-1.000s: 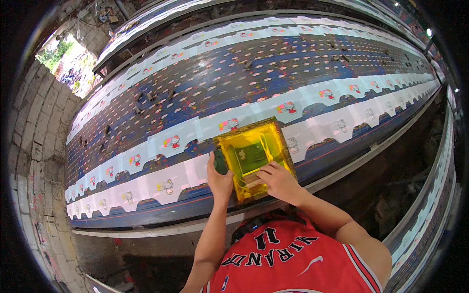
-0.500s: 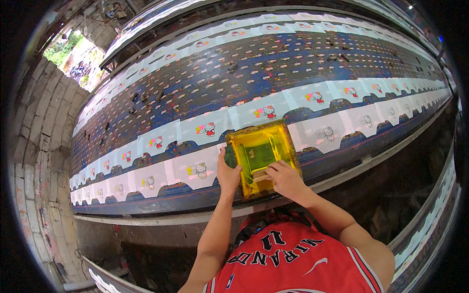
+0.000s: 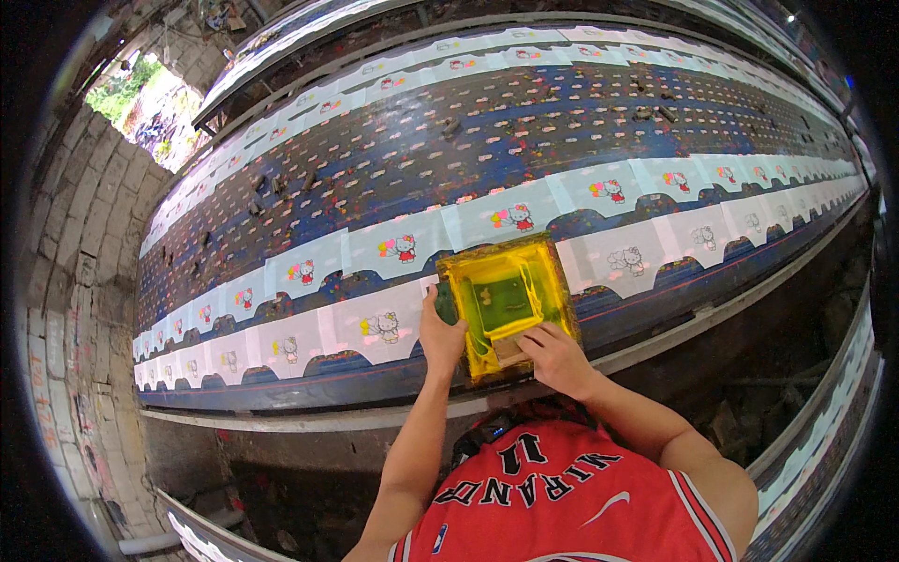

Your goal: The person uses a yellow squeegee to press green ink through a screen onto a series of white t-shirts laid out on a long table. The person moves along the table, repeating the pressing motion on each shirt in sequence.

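A screen-printing frame (image 3: 565, 281) smeared with yellow ink lies over the near row of white fabric pieces on the long table. My left hand (image 3: 442, 337) is closed on the frame's left side, thumb toward the mesh. With my right hand (image 3: 559, 360) I grip a small wooden squeegee (image 3: 508, 351) near the frame's close edge. Yellow ink lines the border of the greenish mesh window (image 3: 504, 302). The fabric piece under the frame is mostly hidden. To its left, a fabric piece (image 3: 379, 323) carries a cartoon cat print with yellow; to its right, a piece (image 3: 623, 258) shows a mainly grey outline.
A second row of pale blue pieces (image 3: 398, 248) with coloured prints runs just beyond. Small dark lumps (image 3: 449, 126) lie on the stained table (image 3: 375, 169). The table's front rail (image 3: 309, 423) passes before me. A block wall (image 3: 89, 225) stands at left.
My right hand and the squeegee have moved slightly toward me, to the near end of the mesh. The frame and my left hand stay in place on the fabric.
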`<state>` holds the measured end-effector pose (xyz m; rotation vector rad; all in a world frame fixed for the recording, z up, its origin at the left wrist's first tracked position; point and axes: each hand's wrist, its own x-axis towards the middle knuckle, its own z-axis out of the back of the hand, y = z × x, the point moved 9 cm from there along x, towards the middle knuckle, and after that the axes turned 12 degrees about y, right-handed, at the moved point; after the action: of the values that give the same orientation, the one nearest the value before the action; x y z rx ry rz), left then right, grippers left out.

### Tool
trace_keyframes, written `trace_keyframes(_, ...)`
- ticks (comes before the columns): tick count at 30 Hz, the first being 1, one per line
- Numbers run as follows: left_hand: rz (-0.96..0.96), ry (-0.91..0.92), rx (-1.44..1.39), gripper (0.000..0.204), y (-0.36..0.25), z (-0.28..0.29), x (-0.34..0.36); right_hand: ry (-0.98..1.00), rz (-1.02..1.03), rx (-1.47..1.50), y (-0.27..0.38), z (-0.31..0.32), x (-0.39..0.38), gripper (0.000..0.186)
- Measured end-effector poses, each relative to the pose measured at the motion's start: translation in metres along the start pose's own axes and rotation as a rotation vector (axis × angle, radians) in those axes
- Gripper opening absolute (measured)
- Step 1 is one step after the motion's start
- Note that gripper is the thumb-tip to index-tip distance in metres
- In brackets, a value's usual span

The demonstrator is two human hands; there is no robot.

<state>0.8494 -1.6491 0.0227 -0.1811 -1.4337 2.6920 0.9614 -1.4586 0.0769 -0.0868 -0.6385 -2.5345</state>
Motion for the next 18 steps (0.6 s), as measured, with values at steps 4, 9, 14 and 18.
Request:
trace_keyframes(4,0.016,0.018,-0.022,0.085,0.002,0.000,0.002,-0.076,-0.015,-0.032,-0.029,0.001,0.048,0.033)
trace_keyframes(9,0.030,0.019,-0.054,0.085,0.005,0.001,0.001,0.088,-0.112,0.063,-0.068,0.016,0.119,0.018)
trace_keyframes(14,0.069,0.044,-0.077,0.086,0.005,-0.001,-0.001,0.015,-0.134,0.040,-0.076,0.009,0.126,0.019)
trace_keyframes(18,0.063,0.039,-0.083,0.086,0.008,-0.002,-0.001,0.005,-0.130,0.041,-0.070,0.005,0.117,0.017)
